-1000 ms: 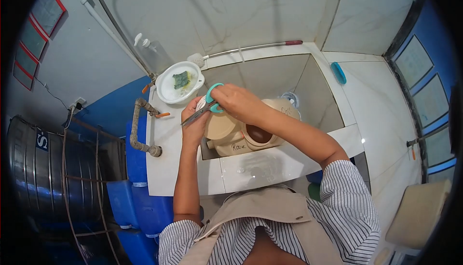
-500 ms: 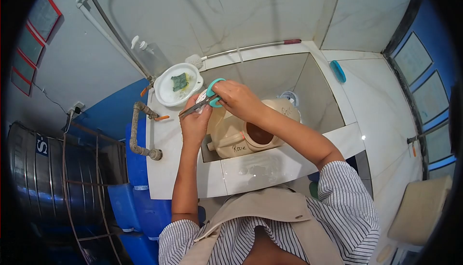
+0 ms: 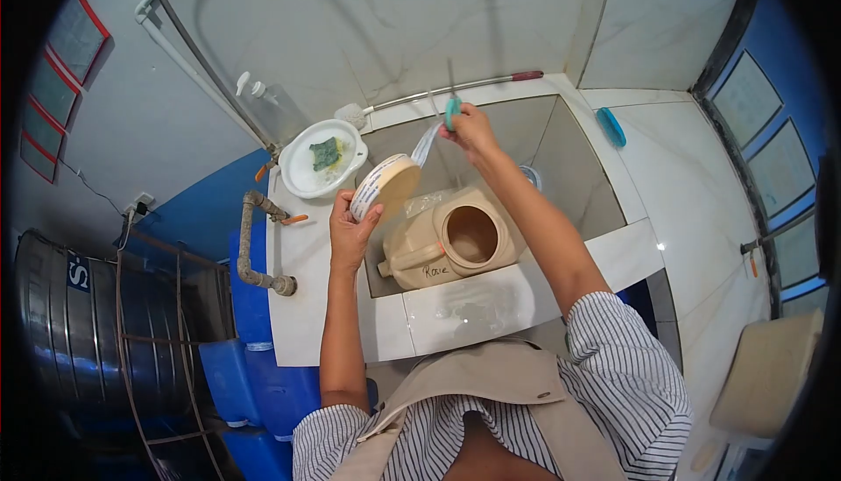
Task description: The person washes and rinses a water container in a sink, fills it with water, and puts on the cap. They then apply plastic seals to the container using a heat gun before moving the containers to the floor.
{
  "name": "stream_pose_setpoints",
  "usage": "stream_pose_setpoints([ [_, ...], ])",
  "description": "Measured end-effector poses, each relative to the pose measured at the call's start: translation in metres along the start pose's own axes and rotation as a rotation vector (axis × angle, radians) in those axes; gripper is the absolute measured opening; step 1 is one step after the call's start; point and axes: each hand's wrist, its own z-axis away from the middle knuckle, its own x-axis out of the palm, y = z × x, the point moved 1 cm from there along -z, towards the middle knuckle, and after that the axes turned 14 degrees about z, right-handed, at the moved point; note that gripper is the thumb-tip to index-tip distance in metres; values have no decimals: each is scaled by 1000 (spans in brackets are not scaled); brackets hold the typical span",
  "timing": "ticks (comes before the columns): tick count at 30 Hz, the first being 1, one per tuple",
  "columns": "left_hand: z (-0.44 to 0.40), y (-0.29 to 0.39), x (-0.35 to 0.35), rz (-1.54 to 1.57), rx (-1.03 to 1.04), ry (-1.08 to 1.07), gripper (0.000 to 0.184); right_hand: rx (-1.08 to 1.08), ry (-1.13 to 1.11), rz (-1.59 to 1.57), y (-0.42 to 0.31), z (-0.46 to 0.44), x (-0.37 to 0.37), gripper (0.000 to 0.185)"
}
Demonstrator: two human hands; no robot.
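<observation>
My left hand (image 3: 350, 231) grips a round beige lid (image 3: 399, 185), tilted on edge, with a printed white strip around its rim. A loose length of the white strip (image 3: 426, 145) stretches from the lid up to my right hand (image 3: 474, 133). The fingers of that hand are closed on teal-handled scissors (image 3: 453, 113), blades pointing up and away, and on the strip's end. Below both hands, a beige plastic jug (image 3: 412, 260) with handwriting on it lies in the sink, its wide mouth facing me.
The tiled sink (image 3: 569, 166) has a white front ledge. A white basin (image 3: 298, 161) holding a green sponge stands at left, near a pump bottle (image 3: 276, 104) and pipe (image 3: 247, 240). A long-handled brush (image 3: 438, 91) lies behind; a teal brush (image 3: 611, 128) lies right.
My right hand has moved up and away to the right with the scissors, drawing out the white strip. The lid has turned and now shows its face; the scissors have left it.
</observation>
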Motion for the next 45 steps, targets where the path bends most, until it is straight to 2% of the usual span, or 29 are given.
stream_pose_setpoints([
  [1, 0, 1, -1, -2, 6, 3, 27, -4, -6, -1, 6, -7, -8, 12],
  [3, 0, -1, -3, 41, 16, -14, 27, 139, 26, -70, 14, -15, -20, 11],
  [7, -10, -12, -12, 19, 11, -40, 24, 161, 56, -196, 11, -5, -23, 11],
  [9, -23, -11, -23, -564, -222, -164, 23, -58, 38, -99, -11, 4, -21, 10],
  [13, -34, 5, 6, -644, -164, -232, 29, -176, 37, -26, -31, 9, -27, 10],
  [15, -40, -7, 6, -239, -158, -276, 38, -72, 120, -344, -27, -9, -47, 9],
  [16, -41, -8, 9, -239, -155, -285, 38, -79, 126, -346, -19, -17, -55, 9],
  [18, -37, -9, 11, -41, -142, -246, 38, 92, 218, -550, 8, -32, -74, 9],
  [19, -36, -13, 10, -41, -142, -252, 38, 88, 222, -552, 24, -39, -87, 9],
  [21, -38, -21, 4, 348, -111, -74, 44, 231, 477, -702, 54, -53, -114, 7],
  [22, -42, -19, 3, 346, -105, -77, 44, 227, 472, -705, 64, -58, -125, 7],
  [24, -47, -16, 0, 603, -69, 2, 48, 325, 591, -681, 82, -57, -143, 7],
  [25, -51, -24, -5, 604, -62, 12, 48, 329, 582, -674, 84, -57, -146, 7],
  [27, -61, -41, -15, 587, -143, 66, 49, 219, 705, -745, 88, -58, -150, 11],
  [28, -59, -41, -16, 589, -137, 73, 49, 222, 698, -739, 80, -57, -154, 11],
  [30, -53, -42, -21, 427, -310, 145, 43, -27, 640, -612, 59, -55, -161, 13],
  [34, -53, -48, -30, 368, -412, 78, 38, -134, 619, -510, 30, -56, -156, 13],
  [36, -56, -38, -35, 34, 50, 117, 32, -235, 776, -165, 18, -54, -160, 5],
  [37, -54, -27, -37, 32, 59, 131, 32, -235, 758, -164, 10, -47, -160, 5],
  [39, -47, 3, -40, -6, 35, 112, 30, -363, 475, 1328, -6, -23, -151, 21],
  [41, -42, 21, -48, -49, 69, 85, 28, -287, 39, 1441, 1, -15, -120, 31],
  [43, -37, 38, -55, -95, 93, 47, 27, -110, -310, 1277, -28, 40, -41, 32],
  [44, -34, 46, -57, -126, 98, 33, 26, -181, -459, 1321, -20, 49, -9, 35],
  [45, -33, 53, -59, -155, 105, 19, 25, -158, -575, 1332, -8, 56, 24, 35],
])
